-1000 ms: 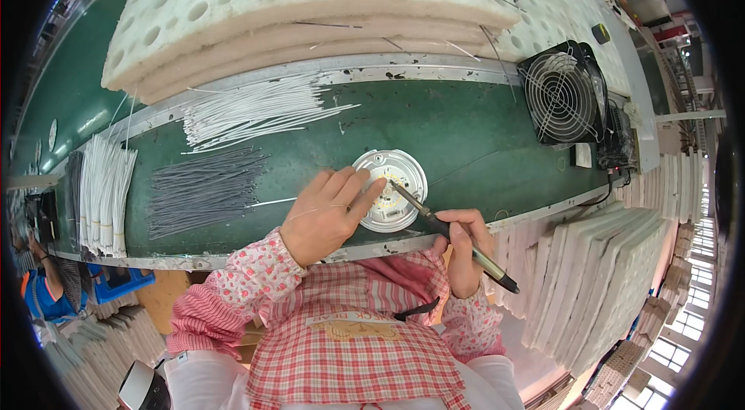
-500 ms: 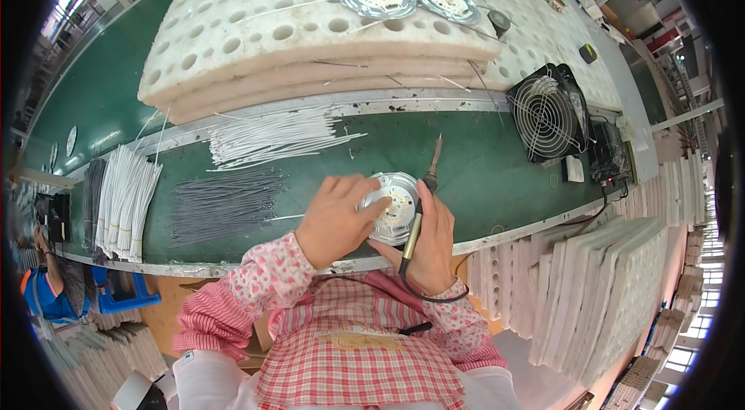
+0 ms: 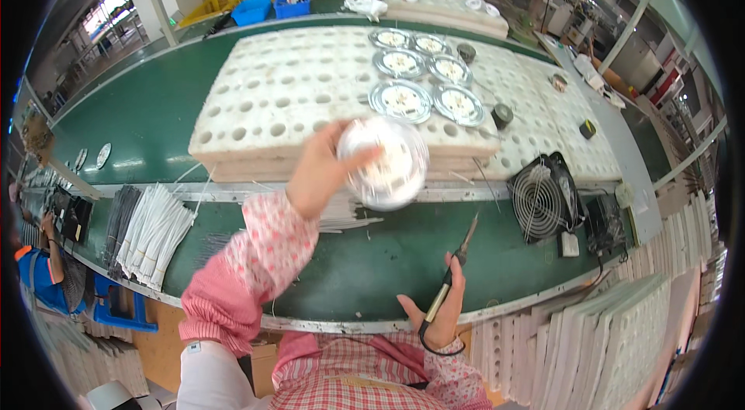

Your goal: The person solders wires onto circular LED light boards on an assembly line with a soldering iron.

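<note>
My left hand (image 3: 317, 173) grips a round silver lamp disc (image 3: 394, 186) by its left edge, thumb across its face. The disc, blurred by motion, is held up in front of the foam block (image 3: 272, 76). Lower right, near the bench's front edge, my right hand (image 3: 444, 321) holds a soldering iron (image 3: 459, 257), its thumb stretched out and the tip pointing up and away. Several similar discs (image 3: 401, 101) lie on the foam block beyond the held one. Loose white wires (image 3: 345, 222) are partly hidden behind my left arm.
On the right stand a black fan (image 3: 541, 196) with a wire guard and a dark box (image 3: 607, 224). Bundled white wires (image 3: 155, 235) lie at the left. Foam boards (image 3: 574, 332) are stacked at lower right. Another person (image 3: 46, 278) sits far left.
My left hand has lifted the disc up and away, toward the foam block. My right hand has come off the disc and moved lower with the soldering iron. The view has tilted upward.
</note>
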Demonstrator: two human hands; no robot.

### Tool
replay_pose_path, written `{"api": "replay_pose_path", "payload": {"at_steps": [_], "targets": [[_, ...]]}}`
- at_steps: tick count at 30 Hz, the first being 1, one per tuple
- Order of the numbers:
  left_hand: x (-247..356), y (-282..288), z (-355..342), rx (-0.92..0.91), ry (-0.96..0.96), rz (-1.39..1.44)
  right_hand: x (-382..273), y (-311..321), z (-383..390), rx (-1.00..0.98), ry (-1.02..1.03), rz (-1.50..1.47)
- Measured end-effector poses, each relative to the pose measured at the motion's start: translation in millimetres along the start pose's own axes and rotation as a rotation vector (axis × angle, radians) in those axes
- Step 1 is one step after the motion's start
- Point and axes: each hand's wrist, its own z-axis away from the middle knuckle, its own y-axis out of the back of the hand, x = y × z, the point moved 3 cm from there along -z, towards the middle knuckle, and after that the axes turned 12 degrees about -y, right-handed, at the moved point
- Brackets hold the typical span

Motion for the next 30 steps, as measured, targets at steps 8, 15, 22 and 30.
{"api": "replay_pose_path", "payload": {"at_steps": [8, 15, 22, 30], "targets": [[-51, 100, -225, 0.475, -0.101, -0.054, 0, -5, 0, -0.005, -0.041, 0.062], [-116, 103, -289, 0.617, 0.007, -0.768, -6, -3, 0, 0.003, -0.079, 0.140], [-80, 106, -273, 0.374, 0.233, -1.313, -12, -3, -5, -0.054, -0.107, 0.110], [14, 122, -219, 0.258, -0.364, -1.425, -2, 0, -3, -0.060, -0.217, 0.022]]}}
